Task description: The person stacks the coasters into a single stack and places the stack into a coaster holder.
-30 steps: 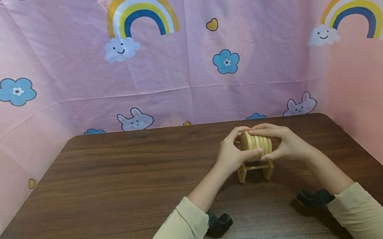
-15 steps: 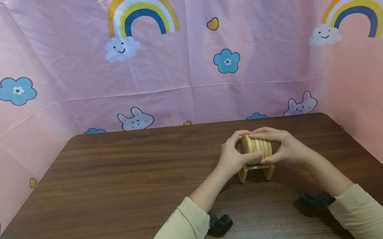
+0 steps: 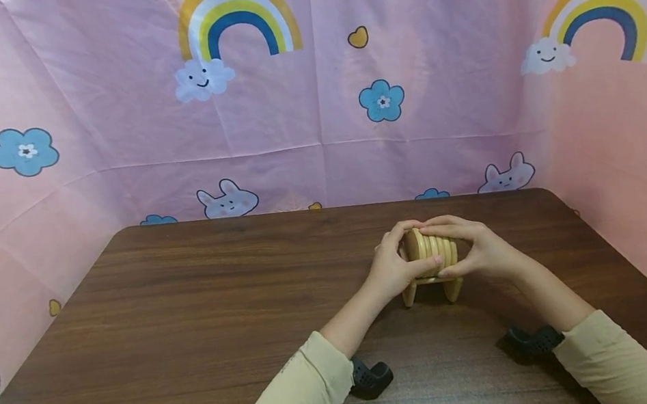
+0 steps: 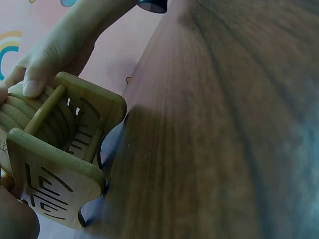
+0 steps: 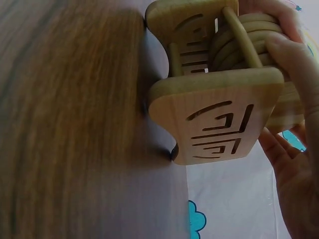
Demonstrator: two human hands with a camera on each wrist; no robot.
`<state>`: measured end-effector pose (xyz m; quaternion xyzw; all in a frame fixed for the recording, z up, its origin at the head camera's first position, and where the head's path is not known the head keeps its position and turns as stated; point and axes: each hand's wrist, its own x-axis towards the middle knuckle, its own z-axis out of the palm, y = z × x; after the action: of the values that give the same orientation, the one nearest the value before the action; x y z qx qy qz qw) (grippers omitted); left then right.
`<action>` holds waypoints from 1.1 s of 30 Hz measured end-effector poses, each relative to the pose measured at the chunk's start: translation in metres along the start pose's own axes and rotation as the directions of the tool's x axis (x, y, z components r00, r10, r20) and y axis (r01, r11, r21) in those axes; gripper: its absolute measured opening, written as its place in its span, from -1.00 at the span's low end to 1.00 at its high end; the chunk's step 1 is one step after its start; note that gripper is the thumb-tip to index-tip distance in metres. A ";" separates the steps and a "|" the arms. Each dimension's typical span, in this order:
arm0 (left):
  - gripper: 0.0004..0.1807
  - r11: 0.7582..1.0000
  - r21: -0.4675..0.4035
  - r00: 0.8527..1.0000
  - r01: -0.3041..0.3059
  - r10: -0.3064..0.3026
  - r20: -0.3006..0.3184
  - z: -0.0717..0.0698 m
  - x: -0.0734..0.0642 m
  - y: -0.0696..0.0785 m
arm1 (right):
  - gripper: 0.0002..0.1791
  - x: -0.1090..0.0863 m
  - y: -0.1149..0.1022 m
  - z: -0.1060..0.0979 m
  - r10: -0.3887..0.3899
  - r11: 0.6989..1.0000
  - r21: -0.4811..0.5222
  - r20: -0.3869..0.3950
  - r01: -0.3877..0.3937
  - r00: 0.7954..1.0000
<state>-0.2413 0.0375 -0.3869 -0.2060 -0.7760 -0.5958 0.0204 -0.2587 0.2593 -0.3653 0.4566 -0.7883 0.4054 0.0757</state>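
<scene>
A stack of several round wooden coasters [image 3: 432, 250] sits on edge in a small wooden coaster holder [image 3: 453, 289] on the table. My left hand [image 3: 390, 266] grips the stack from the left, with its thumb across the near side and its fingers over the top. From the right, my right hand [image 3: 488, 248] holds the same stack, its fingertips meeting the left ones on top. Both wrist views show the holder's cut-out side panel [image 5: 214, 124] and the coasters [image 4: 20, 112] lying between the two panels, behind a crossbar [image 4: 46, 109]. The coasters' undersides are partly hidden.
The dark wood-grain table [image 3: 192, 331] reaches left and back from the holder. A pink and purple printed cloth [image 3: 311, 114] hangs behind and at both sides. Black wrist-worn devices [image 3: 372, 379] protrude from under both forearms, near the tabletop.
Both hands have lowered slightly with the coasters, mostly between the first and second frames, so the stack sits lower in the holder. The grip looks the same since then.
</scene>
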 end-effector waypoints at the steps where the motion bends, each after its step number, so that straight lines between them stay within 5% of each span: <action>1: -0.35 1.000 0.000 1.000 -0.004 0.004 0.006 0.000 0.000 0.000 | -0.17 0.000 0.000 0.000 -0.005 1.000 0.004 0.002 0.005 1.000; 13: -0.37 0.995 -0.037 0.995 -0.096 0.097 0.007 -0.003 0.000 -0.006 | -0.22 -0.004 0.002 0.002 0.033 0.996 -0.083 -0.003 -0.033 0.999; 33: -0.41 0.989 -0.098 0.993 -0.114 0.115 0.009 -0.015 -0.004 -0.001 | -0.28 -0.007 -0.015 -0.001 0.040 0.989 -0.140 -0.119 -0.056 0.992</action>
<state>-0.2408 0.0223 -0.3849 -0.2552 -0.7331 -0.6292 0.0387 -0.2437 0.2607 -0.3599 0.4066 -0.8204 0.3752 0.1441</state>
